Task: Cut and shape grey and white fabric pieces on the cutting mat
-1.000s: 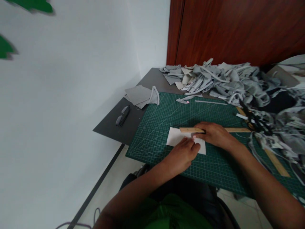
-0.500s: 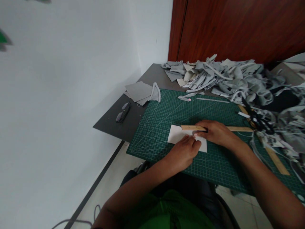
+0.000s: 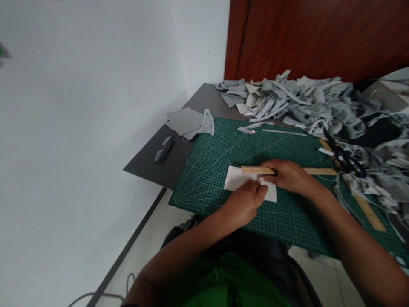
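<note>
A white rectangular piece (image 3: 234, 179), of cloth or paper, lies flat on the green cutting mat (image 3: 204, 183). Across its far edge runs a wooden ruler (image 3: 319, 171), which my right hand (image 3: 287, 177) grips near the middle, its fingers closed around it. My left hand (image 3: 244, 202) rests on the near part of the white piece with its fingers curled together. Their tips meet those of my right hand, where a small pale spot shows; whether this is a held thing or a fingernail I cannot make out.
Heaped grey fabric scraps (image 3: 306, 102) cover the table's far right. Black scissors (image 3: 345, 160) and another wooden ruler (image 3: 370, 213) lie at the right. Grey fabric pieces (image 3: 185, 121) and eyeglasses (image 3: 164, 149) sit on the dark table (image 3: 143, 164) at the left, beside a white wall.
Both hands, the ruler and the white piece keep nearly the same places on the mat. The whole view has shifted very slightly.
</note>
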`<state>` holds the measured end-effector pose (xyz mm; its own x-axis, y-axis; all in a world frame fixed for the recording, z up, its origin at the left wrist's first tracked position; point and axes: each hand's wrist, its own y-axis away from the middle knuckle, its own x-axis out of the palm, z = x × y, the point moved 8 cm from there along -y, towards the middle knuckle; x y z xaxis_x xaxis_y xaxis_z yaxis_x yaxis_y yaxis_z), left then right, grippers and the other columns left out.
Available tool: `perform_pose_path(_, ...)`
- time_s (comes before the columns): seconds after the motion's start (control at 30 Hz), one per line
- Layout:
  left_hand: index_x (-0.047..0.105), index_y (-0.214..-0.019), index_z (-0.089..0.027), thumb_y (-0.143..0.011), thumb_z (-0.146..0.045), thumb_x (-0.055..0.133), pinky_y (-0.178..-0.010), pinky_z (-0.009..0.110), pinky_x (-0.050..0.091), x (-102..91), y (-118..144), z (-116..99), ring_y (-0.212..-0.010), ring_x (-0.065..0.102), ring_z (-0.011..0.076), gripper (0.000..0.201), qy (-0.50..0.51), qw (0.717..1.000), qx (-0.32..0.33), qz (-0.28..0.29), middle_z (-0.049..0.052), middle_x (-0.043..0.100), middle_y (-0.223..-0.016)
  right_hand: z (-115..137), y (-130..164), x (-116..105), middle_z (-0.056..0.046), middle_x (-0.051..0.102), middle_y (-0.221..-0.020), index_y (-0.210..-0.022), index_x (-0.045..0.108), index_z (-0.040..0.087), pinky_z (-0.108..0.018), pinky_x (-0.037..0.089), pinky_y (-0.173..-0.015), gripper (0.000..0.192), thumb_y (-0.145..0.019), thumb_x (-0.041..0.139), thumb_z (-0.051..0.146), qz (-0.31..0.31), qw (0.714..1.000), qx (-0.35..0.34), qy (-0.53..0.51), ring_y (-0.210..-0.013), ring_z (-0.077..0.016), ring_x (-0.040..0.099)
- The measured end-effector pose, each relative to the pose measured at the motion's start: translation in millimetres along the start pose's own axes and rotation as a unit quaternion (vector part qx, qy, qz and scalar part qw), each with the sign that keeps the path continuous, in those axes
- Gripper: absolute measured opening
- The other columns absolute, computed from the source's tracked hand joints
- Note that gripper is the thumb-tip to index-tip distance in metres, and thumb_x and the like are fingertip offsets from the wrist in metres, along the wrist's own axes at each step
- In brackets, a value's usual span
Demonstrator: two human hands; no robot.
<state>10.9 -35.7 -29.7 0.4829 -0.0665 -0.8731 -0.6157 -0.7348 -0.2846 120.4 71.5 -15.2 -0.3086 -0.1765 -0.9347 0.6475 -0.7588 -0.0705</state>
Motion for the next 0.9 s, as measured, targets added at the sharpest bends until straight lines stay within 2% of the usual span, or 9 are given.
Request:
perform_pose_path(0.23, 0.053, -0.128, -0.013, -0.094, -0.001, 0.048, -0.108, 0.048, 0.054, 0.2, 1.2, 1.2, -0.124, 0.062, 0.0277, 0.036, 0.009, 1.000, 0.002, -0.025, 0.017, 0.065, -0.130, -0.1, -0.5, 0.8, -0.006, 0.079, -0.102, -0.110, 0.074, 0.025, -0.037, 0.055, -0.076, 0.026, -0.096, 0.064, 0.045, 0.010, 1.000, 0.008, -0.020, -0.089, -0.0263, 0.074)
perform_pose_path(0.37, 0.061, -0.117, -0.013, -0.098, -0.007, 0.054, -0.107, 0.042, 0.055, -0.3, 0.5, 4.4, -0.123, 0.062, 0.0258, 0.022, 0.046, 0.998, 0.002, -0.033, 0.013, 0.066, -0.127, -1.3, -0.9, 1.8, -0.005, 0.078, -0.100, -0.109, 0.073, 0.026, -0.036, 0.053, -0.073, 0.026, -0.097, 0.064, 0.046, 0.015, 0.999, 0.007, -0.028, -0.087, -0.0255, 0.073)
perform_pose_path(0.5, 0.065, -0.108, -0.014, -0.100, -0.016, 0.059, -0.104, 0.038, 0.056, -4.2, 0.1, 9.9, -0.115, 0.064, 0.0229, 0.010, 0.070, 0.997, -0.025, -0.037, 0.011, 0.065, -0.119, -3.1, -1.9, 2.4, -0.005, 0.078, -0.099, -0.108, 0.073, 0.025, -0.035, 0.053, -0.073, 0.024, -0.094, 0.066, 0.044, 0.010, 0.999, 0.010, -0.043, -0.087, -0.0254, 0.073)
perform_pose_path(0.57, 0.063, -0.114, -0.013, -0.098, -0.018, 0.063, -0.107, 0.039, 0.054, -10.7, 0.7, 10.0, -0.118, 0.061, 0.0244, 0.017, 0.059, 0.996, -0.039, -0.054, 0.012, 0.062, -0.124, -3.9, -2.5, 4.1, -0.005, 0.078, -0.100, -0.109, 0.072, 0.025, -0.035, 0.052, -0.073, 0.024, -0.094, 0.066, 0.043, 0.017, 0.998, 0.014, -0.052, -0.086, -0.0251, 0.072)
perform_pose_path(0.7, 0.052, -0.137, -0.014, -0.093, -0.027, 0.073, -0.120, 0.050, 0.043, -26.5, 3.1, 9.3, -0.137, 0.049, 0.0323, 0.050, -0.002, 0.993, -0.080, -0.087, 0.015, 0.054, -0.142, -3.7, -3.4, 3.7, -0.005, 0.077, -0.099, -0.109, 0.073, 0.024, -0.035, 0.050, -0.074, 0.023, -0.093, 0.066, 0.039, 0.021, 0.998, 0.021, -0.049, -0.087, -0.0259, 0.071)
perform_pose_path(0.77, 0.053, -0.133, -0.016, -0.092, -0.033, 0.074, -0.122, 0.054, 0.038, -30.5, 3.7, 11.7, -0.142, 0.045, 0.0352, 0.049, -0.024, 0.991, -0.108, -0.080, 0.016, 0.053, -0.145, -2.6, -3.8, 2.1, -0.005, 0.077, -0.097, -0.110, 0.073, 0.024, -0.035, 0.050, -0.074, 0.025, -0.091, 0.068, 0.039, 0.023, 0.998, 0.025, -0.052, -0.087, -0.0263, 0.071)
perform_pose_path(0.9, 0.056, -0.121, -0.017, -0.090, -0.038, 0.074, -0.116, 0.055, 0.045, -31.2, 2.7, 20.8, -0.130, 0.053, 0.0357, 0.041, -0.020, 0.988, -0.142, -0.052, 0.015, 0.058, -0.133, -1.1, -4.5, -0.5, -0.005, 0.077, -0.097, -0.111, 0.073, 0.023, -0.033, 0.047, -0.070, 0.027, -0.090, 0.069, 0.040, 0.032, 0.997, 0.039, -0.059, -0.083, -0.0252, 0.069)
